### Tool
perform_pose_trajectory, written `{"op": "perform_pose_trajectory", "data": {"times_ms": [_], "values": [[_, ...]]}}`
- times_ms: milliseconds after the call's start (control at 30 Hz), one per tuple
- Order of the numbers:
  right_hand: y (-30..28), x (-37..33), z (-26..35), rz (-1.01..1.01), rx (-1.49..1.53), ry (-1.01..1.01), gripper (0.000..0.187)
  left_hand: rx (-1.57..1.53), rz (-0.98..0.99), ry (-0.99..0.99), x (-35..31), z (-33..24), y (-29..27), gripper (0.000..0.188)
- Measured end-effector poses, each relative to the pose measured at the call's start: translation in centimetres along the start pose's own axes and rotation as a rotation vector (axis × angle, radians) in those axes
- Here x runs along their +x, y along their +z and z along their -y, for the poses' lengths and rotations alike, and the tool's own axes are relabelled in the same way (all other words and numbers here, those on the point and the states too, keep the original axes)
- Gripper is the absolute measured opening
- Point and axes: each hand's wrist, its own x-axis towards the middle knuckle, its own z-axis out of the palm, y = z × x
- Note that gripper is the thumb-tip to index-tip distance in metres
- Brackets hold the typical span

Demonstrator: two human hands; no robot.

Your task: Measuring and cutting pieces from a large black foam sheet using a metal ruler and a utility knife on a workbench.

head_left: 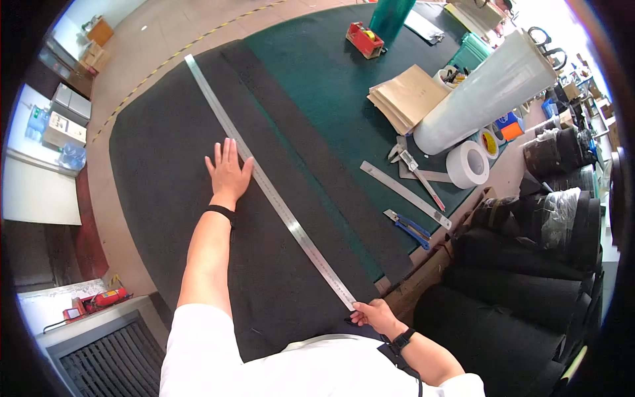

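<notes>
A long steel ruler (274, 196) lies slantwise across a large black sheet (159, 145), from the far left down to the near right. My left hand (228, 173) rests flat on the sheet with its fingers spread, its thumb at the ruler's left edge. At the near end, my right hand (376, 315) grips the ruler's tip between thumb and curled fingers. Right of the ruler, a narrow green gap separates the sheet from a black strip (297, 132). A blue utility knife (409, 228) lies on the table's right side, beyond the strip.
The green table top (317, 59) bears a short steel ruler (403, 193), digital caliper (409, 161), white tape roll (467, 164), brown paper stack (407, 96), large film roll (489, 89) and red tape dispenser (364, 41). Black material rolls (503, 278) lie at right; a fire extinguisher (106, 298) at left.
</notes>
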Motion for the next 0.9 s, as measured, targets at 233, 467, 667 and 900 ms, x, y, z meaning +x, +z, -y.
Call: {"op": "perform_pose_trajectory", "data": {"times_ms": [233, 467, 667, 900], "values": [[-0.5, -0.3, -0.4, 0.010, -0.044, -0.026, 0.026, -0.094, 0.003, 0.265, -0.1, 0.8, -2.8, 0.076], [-1.1, -0.1, -1.8, 0.036, -0.079, -0.093, 0.025, -0.069, 0.121, 0.389, 1.8, 2.6, -5.0, 0.076], [-0.7, -0.6, -0.6, 0.029, -0.148, -0.072, 0.025, 0.010, 0.291, 0.412, 4.3, 2.1, -8.0, 0.071], [0.1, -1.4, -0.1, 0.021, -0.243, -0.040, 0.031, 0.034, 0.386, 0.032, 3.9, 1.2, -5.8, 0.077]]}}
